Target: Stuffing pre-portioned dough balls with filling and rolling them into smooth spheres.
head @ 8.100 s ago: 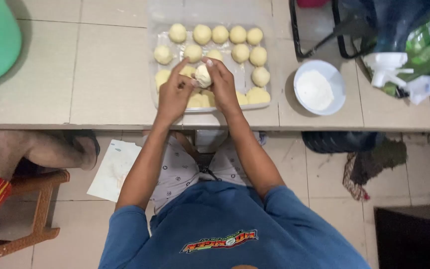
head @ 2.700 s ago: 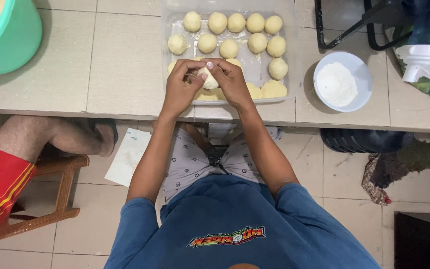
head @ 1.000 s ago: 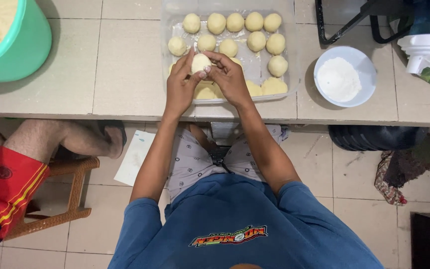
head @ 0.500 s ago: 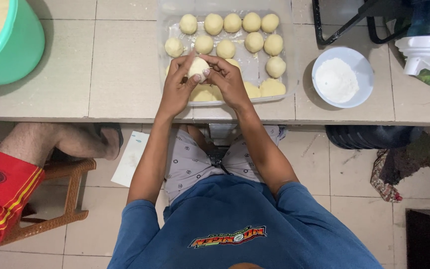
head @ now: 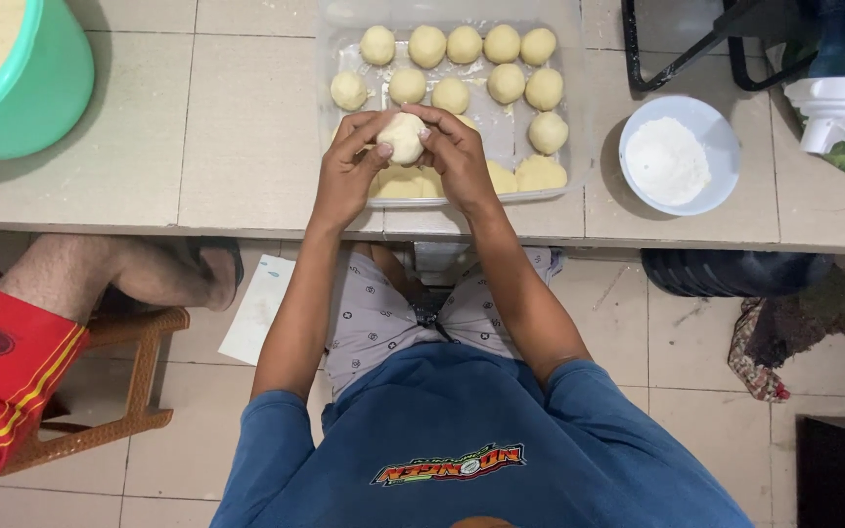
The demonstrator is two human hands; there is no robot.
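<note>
— Pale dough is being pinched between both hands: a dough ball (head: 403,137) is being held up just above the near half of a clear plastic tray (head: 571,117). How are the hands being kept?

— Both are being curled in toward each other. The left hand (head: 349,171) is being closed on the ball's left side, thumb and fingertips pressed against it, and the right hand (head: 457,156) is being closed on its right side, so the ball is being gripped between the 2.

— What is being kept in the tray?

— Rounded dough balls (head: 486,64) are being lined up in rows along its far part, and flatter yellowish pieces (head: 540,174) are being kept at its near edge, partly hidden by the hands.

— And beside it?

— A white bowl of flour (head: 679,154) is being kept just right of the tray on the tiled counter (head: 149,127). A green tub (head: 36,83) with dough in it is being kept at the far left. Another person's leg in red shorts (head: 12,362) is being rested on a wooden chair (head: 139,376) to the left, below the counter.
</note>
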